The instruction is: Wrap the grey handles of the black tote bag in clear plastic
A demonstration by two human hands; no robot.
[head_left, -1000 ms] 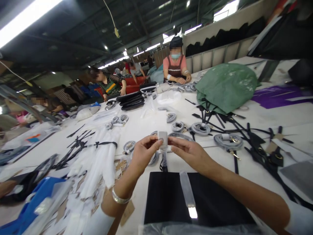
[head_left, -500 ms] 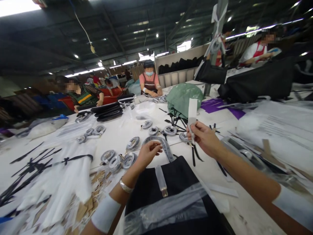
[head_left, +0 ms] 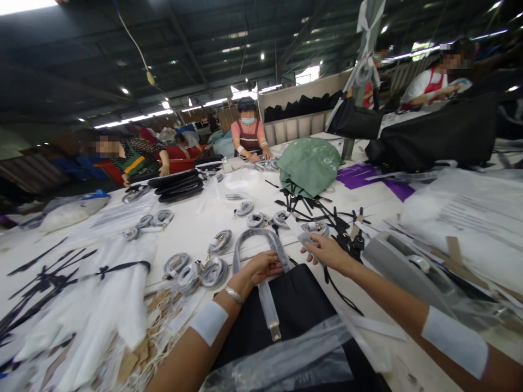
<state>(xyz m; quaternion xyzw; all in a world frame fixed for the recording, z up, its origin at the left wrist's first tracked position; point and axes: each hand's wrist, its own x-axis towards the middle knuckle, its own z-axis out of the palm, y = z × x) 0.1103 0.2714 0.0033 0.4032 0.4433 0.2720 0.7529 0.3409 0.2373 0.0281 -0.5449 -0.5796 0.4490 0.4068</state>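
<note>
A black handbag (head_left: pixel 302 296) stands before me, with clear plastic film (head_left: pixel 286 354) across its front and a film-covered tab with a metal end (head_left: pixel 269 313). Its handle (head_left: pixel 257 234) is wrapped in clear film and arches upward. My left hand (head_left: pixel 265 265) is at the foot of this handle, fingers curled against it. To the right of the handle, my right hand (head_left: pixel 327 252) pinches a white strip (head_left: pixel 299 231). A thin black strap (head_left: pixel 341 296) hangs below that hand; whether it joins the strip is hidden.
Several film-wrapped coiled straps (head_left: pixel 214 272) lie beyond the bag. Black straps (head_left: pixel 345 234) and a grey tape dispenser (head_left: pixel 404 261) are at right, a green plastic bag (head_left: pixel 310 166) behind. White sleeves (head_left: pixel 98 294) and tags cover the left. Co-workers (head_left: pixel 248 133) stand across the table.
My right hand has come down and left, and the white strip has tipped from upright to leaning left. My left hand has moved right and lower, to the handle's foot.
</note>
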